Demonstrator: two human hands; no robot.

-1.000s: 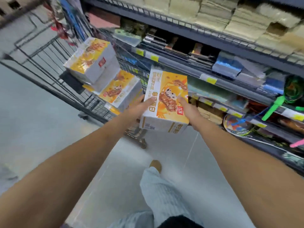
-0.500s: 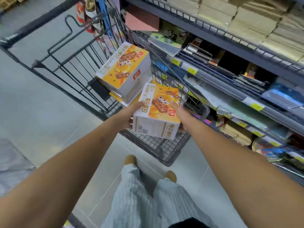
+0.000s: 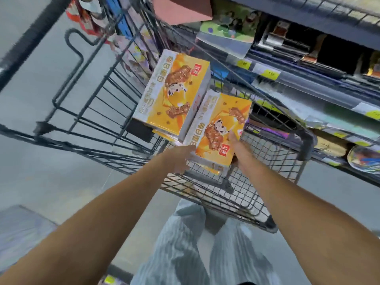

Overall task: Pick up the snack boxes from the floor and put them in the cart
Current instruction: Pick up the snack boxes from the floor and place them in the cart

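I hold a yellow and white snack box (image 3: 221, 128) over the basket of the black wire cart (image 3: 236, 192), face up and tilted. My left hand (image 3: 178, 158) grips its left side and my right hand (image 3: 238, 147) grips its right side, thumb on the printed face. A second snack box (image 3: 172, 95) of the same kind lies inside the cart just beyond and to the left, on top of another box whose yellow edge (image 3: 164, 133) shows beneath it.
Store shelves (image 3: 308, 83) with price tags and packaged goods run along the right, close against the cart. The cart's handle bar (image 3: 30, 44) crosses the upper left. Grey floor (image 3: 41, 171) lies to the left, and my striped trouser legs (image 3: 195, 243) stand below the cart.
The box has moved forward over the cart's rim and now sits above the basket, next to the stacked boxes. My view has tipped down onto the cart.
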